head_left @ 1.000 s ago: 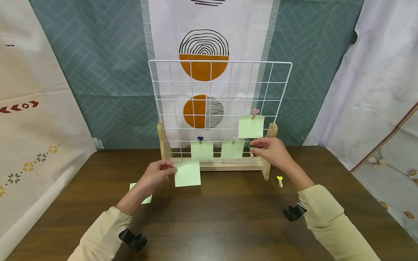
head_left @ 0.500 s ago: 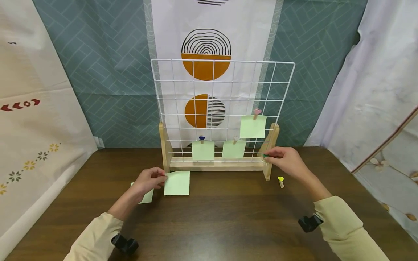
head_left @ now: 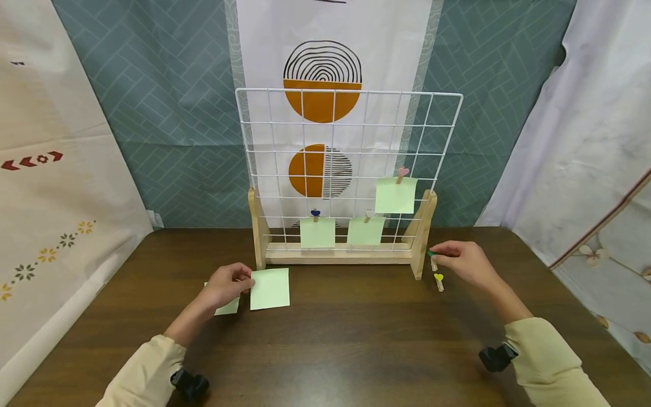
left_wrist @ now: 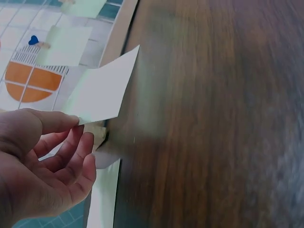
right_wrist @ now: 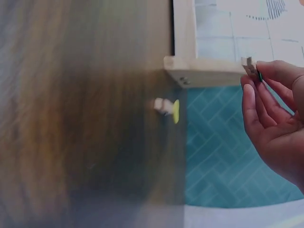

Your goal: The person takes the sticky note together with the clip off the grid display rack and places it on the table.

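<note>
My left hand (head_left: 227, 288) pinches a pale green paper note (head_left: 270, 289) by its left edge, in front of the rack's left foot; in the left wrist view the note (left_wrist: 105, 90) tilts up off the table. Another green note (head_left: 229, 307) lies partly hidden behind that hand. Between thumb and fingertips my right hand (head_left: 468, 264) holds a small wooden clothespin (head_left: 434, 264) with a green top, right of the rack. Just below it, a clothespin with a yellow heart (head_left: 439, 281) lies on the table, also visible in the right wrist view (right_wrist: 166, 107).
A white wire grid (head_left: 333, 123) stands in a wooden base (head_left: 338, 258). Three green notes hang on it, under a blue-heart clip (head_left: 315, 214), a whitish clip (head_left: 368, 215) and a pink-heart clip (head_left: 402, 174). The brown table (head_left: 346, 339) extends in front.
My right hand has drawn away from the grid, rightward and down, with the green clothespin. My left hand has moved left and down with its note, away from the grid.
</note>
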`<action>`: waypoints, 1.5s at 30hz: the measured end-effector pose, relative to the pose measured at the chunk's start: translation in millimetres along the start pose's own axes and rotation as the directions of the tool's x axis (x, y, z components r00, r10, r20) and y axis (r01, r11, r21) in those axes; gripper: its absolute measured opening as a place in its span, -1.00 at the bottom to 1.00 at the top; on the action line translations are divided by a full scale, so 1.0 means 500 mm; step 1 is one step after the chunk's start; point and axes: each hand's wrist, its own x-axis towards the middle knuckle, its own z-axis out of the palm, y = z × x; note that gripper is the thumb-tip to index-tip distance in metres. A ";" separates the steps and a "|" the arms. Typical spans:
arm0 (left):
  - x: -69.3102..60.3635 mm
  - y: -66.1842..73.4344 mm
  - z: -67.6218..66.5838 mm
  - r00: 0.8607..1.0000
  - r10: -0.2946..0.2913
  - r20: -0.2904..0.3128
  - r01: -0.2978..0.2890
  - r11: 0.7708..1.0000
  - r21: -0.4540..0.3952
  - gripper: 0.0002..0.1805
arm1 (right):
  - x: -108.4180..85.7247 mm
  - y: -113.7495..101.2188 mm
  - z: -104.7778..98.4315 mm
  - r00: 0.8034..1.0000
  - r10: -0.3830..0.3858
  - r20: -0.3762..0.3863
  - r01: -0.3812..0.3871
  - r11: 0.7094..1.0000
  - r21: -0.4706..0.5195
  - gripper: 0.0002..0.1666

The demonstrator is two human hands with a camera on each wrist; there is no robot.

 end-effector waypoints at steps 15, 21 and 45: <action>0.000 -0.019 -0.017 1.000 0.017 0.023 -0.019 0.996 0.088 -0.85 | -0.023 0.079 -0.012 0.996 0.093 0.014 -0.093 0.994 0.058 -0.67; 0.000 -0.025 -0.021 1.000 0.019 0.011 -0.020 0.992 0.126 -0.84 | -0.027 0.103 -0.010 0.991 0.116 0.071 -0.124 0.985 0.122 -0.64; 0.003 -0.034 -0.028 1.000 -0.004 0.008 0.002 0.986 0.166 -0.84 | -0.024 0.138 -0.002 0.969 0.153 0.193 -0.176 0.979 0.107 -0.71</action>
